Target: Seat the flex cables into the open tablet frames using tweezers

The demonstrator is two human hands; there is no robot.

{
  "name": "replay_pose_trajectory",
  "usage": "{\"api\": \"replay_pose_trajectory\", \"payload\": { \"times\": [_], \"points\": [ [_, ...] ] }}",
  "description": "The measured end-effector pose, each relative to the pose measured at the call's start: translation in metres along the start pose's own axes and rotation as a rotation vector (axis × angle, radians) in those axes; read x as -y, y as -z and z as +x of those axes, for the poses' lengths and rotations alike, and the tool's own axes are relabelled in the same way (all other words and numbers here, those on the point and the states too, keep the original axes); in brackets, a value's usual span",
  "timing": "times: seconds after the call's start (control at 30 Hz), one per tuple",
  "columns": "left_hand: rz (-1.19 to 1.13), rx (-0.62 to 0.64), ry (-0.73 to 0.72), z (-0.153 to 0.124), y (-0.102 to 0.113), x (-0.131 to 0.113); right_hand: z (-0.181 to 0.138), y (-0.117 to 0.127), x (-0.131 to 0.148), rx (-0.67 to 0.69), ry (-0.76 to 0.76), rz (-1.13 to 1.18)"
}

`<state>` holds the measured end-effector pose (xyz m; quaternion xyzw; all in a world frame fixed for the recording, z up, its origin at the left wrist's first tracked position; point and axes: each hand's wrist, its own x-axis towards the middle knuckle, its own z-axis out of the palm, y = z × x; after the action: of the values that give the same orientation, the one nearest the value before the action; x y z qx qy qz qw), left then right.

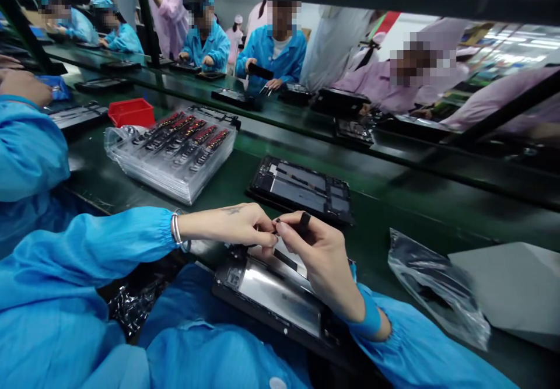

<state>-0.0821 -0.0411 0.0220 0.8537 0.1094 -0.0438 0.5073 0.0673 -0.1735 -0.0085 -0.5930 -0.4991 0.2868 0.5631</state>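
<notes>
My left hand (238, 225) and my right hand (319, 255) meet above an open black tablet chassis (280, 301) that rests at the table's near edge over my lap. Both hands pinch a small black strip-like part (301, 221) between thumb and fingers. The left wrist wears a silver bracelet. A shiny metal plate shows inside the chassis below the hands.
A second open chassis (301, 191) lies on the green belt beyond. A stack of clear trays (175, 153) with small parts and a red bin (131, 112) stand to the left. A crumpled plastic bag (437, 287) lies right. Several co-workers in blue and pink coats sit across the line.
</notes>
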Motion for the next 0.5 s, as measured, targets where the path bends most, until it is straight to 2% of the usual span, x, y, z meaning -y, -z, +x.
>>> {"api": "replay_pose_trajectory", "payload": {
  "times": [0.1, 0.13, 0.17, 0.23, 0.33, 0.43, 0.5],
  "points": [
    [-0.003, 0.067, -0.070, 0.000, 0.005, 0.003, 0.002, 0.001, -0.002, 0.057, -0.089, 0.170],
    [-0.005, 0.054, -0.098, -0.001, 0.007, 0.004, 0.003, 0.001, -0.002, 0.066, -0.113, 0.214],
    [-0.002, 0.001, -0.131, -0.002, 0.007, 0.005, 0.004, 0.001, -0.001, 0.062, -0.124, 0.232],
    [0.061, -0.205, -0.206, -0.005, 0.005, 0.004, 0.005, 0.001, 0.002, 0.029, -0.101, 0.186],
    [0.300, -0.501, -0.313, -0.009, -0.004, -0.002, 0.004, 0.002, 0.010, -0.020, -0.030, 0.035],
    [0.447, -0.565, -0.373, -0.009, -0.010, -0.008, 0.002, 0.003, 0.015, -0.014, 0.010, -0.039],
    [0.393, -0.541, -0.371, -0.008, -0.008, -0.010, 0.001, 0.005, 0.015, 0.015, 0.025, -0.045]
  ]
}}
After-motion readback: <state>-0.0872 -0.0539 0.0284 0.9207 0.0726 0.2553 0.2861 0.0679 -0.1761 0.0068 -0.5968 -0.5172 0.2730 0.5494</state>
